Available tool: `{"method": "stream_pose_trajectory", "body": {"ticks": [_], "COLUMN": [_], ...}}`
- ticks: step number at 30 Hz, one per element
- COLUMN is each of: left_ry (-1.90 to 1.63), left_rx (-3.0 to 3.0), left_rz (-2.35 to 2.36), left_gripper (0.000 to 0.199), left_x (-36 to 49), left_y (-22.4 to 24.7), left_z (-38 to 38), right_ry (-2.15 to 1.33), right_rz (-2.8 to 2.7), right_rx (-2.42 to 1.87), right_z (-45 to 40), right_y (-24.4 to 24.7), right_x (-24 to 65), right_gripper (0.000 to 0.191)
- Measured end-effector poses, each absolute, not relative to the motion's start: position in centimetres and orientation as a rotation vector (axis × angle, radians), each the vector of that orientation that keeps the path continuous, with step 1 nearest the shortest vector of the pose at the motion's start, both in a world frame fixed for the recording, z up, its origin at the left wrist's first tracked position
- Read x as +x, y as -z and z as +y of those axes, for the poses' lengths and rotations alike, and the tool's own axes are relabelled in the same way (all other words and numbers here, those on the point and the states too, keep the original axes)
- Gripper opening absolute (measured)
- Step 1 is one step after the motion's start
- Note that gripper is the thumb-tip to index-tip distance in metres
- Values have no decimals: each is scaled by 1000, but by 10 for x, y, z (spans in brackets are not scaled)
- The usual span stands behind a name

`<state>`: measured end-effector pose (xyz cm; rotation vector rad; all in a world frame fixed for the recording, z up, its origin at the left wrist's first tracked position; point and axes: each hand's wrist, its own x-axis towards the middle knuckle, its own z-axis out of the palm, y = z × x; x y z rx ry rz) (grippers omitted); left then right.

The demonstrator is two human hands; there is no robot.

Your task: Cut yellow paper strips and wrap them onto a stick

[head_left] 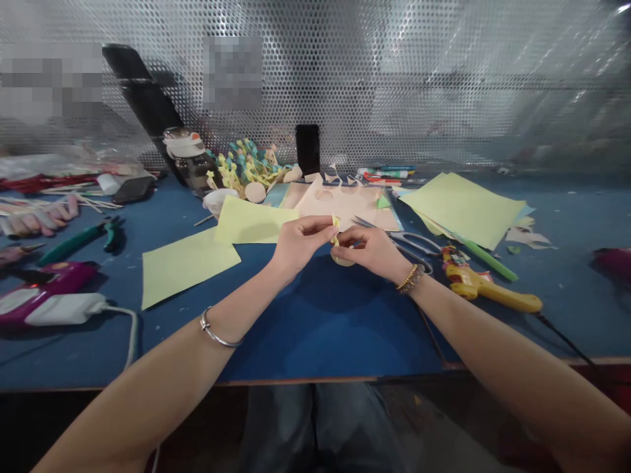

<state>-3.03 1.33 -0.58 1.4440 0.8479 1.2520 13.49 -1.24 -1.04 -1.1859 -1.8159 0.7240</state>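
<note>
My left hand pinches the upper end of a small yellow paper piece between thumb and fingers. Lower on that piece, the closed fingertips of my right hand grip it too. A pale, rounded edge shows beneath the right fingers; whether it belongs to the same piece I cannot tell. Just behind the right hand lie scissors, partly covered by it. Two yellow-green paper sheets rest left of my hands, and a pale pink cut-out sheet lies beyond them.
At right are stacked yellow-green sheets, a green pen-like tool and a yellow glue gun with a cord. Leftward sit a purple-and-white corded tool, green pliers, a jar and paper stars. A phone stands behind.
</note>
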Motion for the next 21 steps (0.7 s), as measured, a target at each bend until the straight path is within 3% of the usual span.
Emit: {"method": "stream_pose_trajectory", "body": {"ticks": [21], "left_ry": [-1229], "left_rx": [1456], "left_rz": [818], "left_gripper": [22], "left_x": [-31], "left_y": [6], "left_z": [12], "right_ry": [-683], "right_rz": [-1841], "right_rx": [-1134], "right_z": [-10], "right_y": [11], "right_x": [137], "right_gripper": [21]}}
